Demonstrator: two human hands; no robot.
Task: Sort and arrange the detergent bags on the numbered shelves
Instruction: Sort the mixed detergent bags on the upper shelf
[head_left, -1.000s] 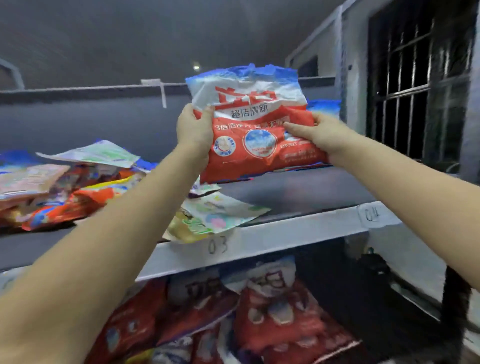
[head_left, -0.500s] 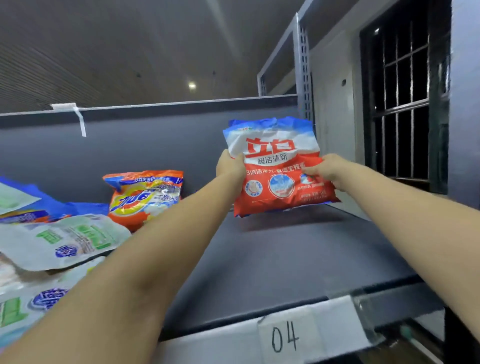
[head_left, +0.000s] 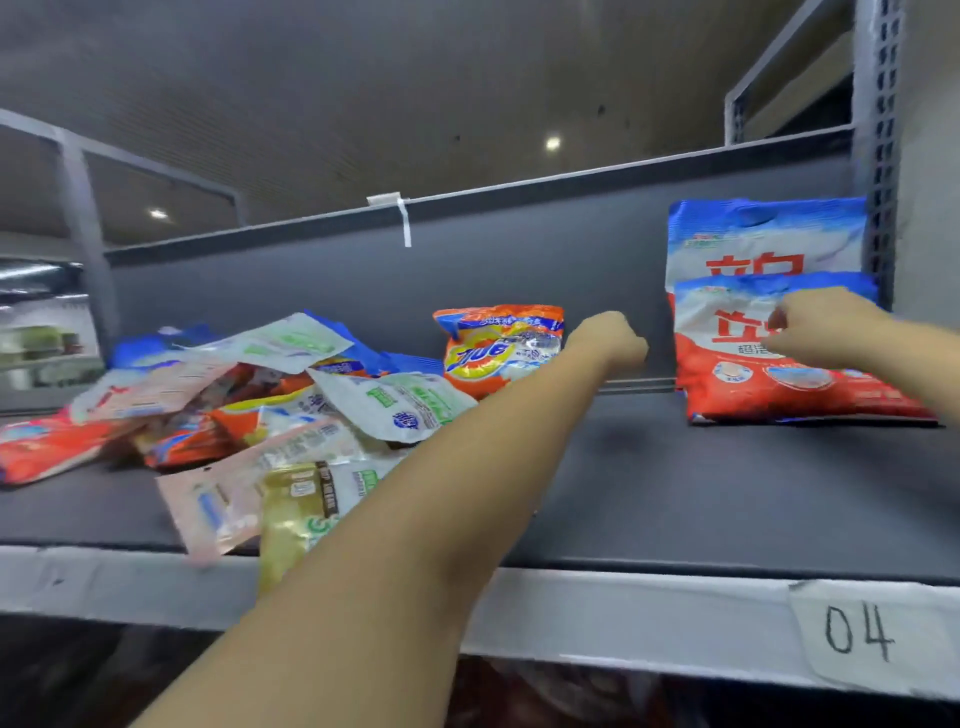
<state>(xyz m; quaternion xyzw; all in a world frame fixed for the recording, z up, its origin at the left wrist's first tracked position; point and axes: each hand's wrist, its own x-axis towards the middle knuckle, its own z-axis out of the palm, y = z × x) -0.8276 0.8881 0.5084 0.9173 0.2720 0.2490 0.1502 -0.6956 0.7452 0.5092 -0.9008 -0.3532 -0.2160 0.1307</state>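
Where paper reads "04" (head_left: 860, 635), red-and-blue bags (head_left: 748, 374).

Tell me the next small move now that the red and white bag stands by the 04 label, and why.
Probably let go with the right hand, which rests on the front red and white bag standing upright against its twin. Then send the empty left hand to the orange bag beside it.

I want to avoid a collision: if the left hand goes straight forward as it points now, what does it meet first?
Probably the shelf's dark back panel. The left hand points into the gap between the orange bag and the front red bag, though depth is unclear.
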